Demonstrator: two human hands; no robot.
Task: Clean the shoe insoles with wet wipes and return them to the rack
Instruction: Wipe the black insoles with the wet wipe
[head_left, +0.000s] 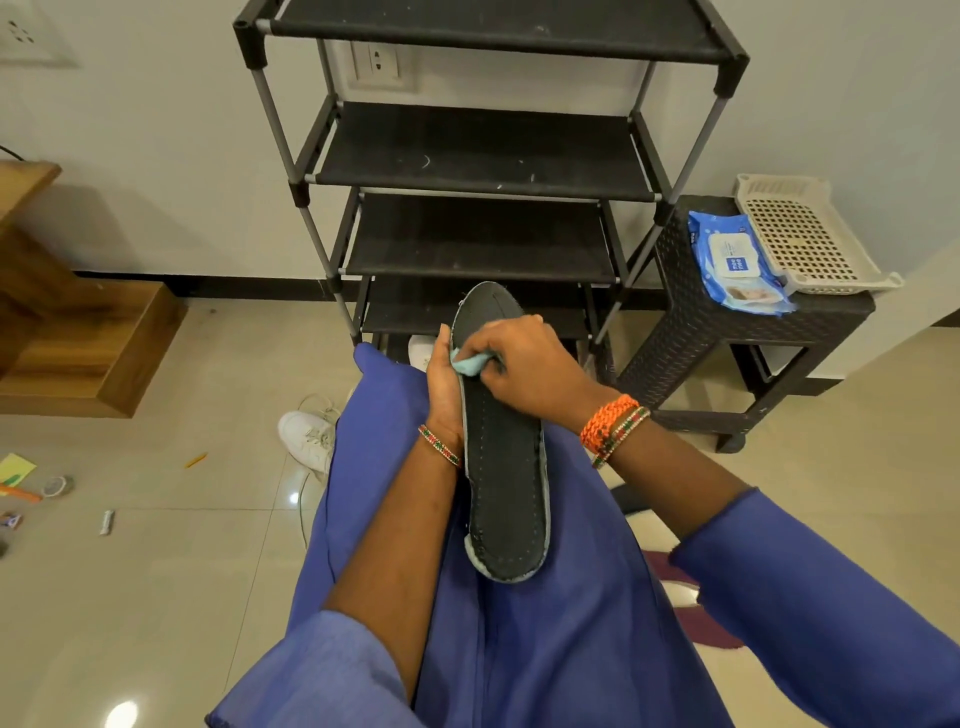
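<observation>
Head view: left hand (444, 387) grips the long black foam insole (504, 467) by its edge above the blue-clad lap, while right hand (524, 364) pinches a crumpled pale-blue wet wipe (470, 365) against it.

All shelves of the rack (483, 156) stand open at the front, with its grey uprights bounding the left and right sides of each opening. The lowest tier is partly screened by the insole (501, 441) held upright before it and by the right hand (524, 364) and left hand (444, 384) across its upper part. A white shoe (307, 439) lies on the floor (156, 571) by the rack's left front foot; a second pale object under the rack, possibly another shoe, cannot be confirmed. On the stool (727, 322) right of the rack, the wipes pack (735, 262) occupies the front left corner and the basket (810, 234) the right side, touching.
</observation>
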